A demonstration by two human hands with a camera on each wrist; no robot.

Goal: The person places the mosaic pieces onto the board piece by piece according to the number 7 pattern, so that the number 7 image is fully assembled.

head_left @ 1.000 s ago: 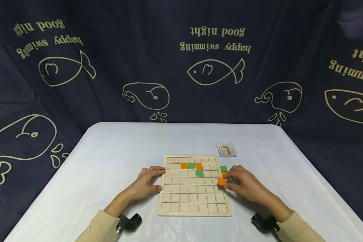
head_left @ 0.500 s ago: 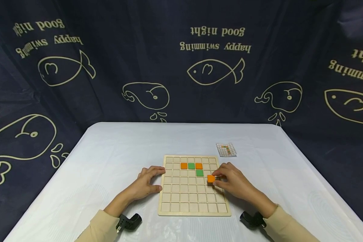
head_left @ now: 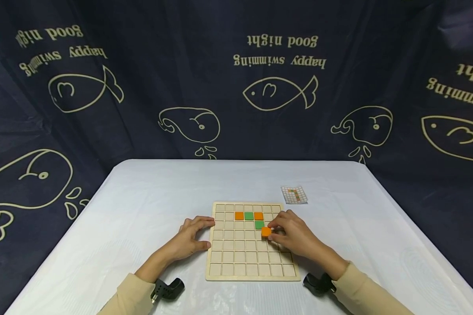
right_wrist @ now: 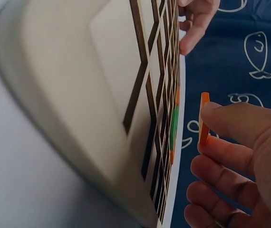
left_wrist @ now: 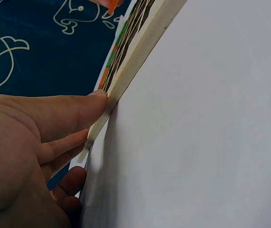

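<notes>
A wooden grid board (head_left: 240, 257) lies flat on the table, with orange tiles (head_left: 239, 216) and green tiles (head_left: 259, 225) set in its upper cells. My left hand (head_left: 189, 239) rests against the board's left edge, thumb and fingers touching the rim. Over the right half of the board, my right hand (head_left: 295, 235) pinches an orange square tile (head_left: 266, 232) between thumb and index finger. The right wrist view shows this held tile (right_wrist: 204, 118) edge-on, apart from the board; the other fingers are loosely curled. Right of the board, the table is partly hidden by the right hand.
A small pattern card (head_left: 294, 195) with a printed coloured grid lies beyond the board's far right corner. The white table (head_left: 173, 183) ends at a dark curtain (head_left: 228, 131) printed with fish and whales. Each wrist wears a black device (head_left: 168, 288).
My right hand has carried the orange tile leftward from the board's right edge to just below the lone green tile. The left hand has stayed at the board's edge.
</notes>
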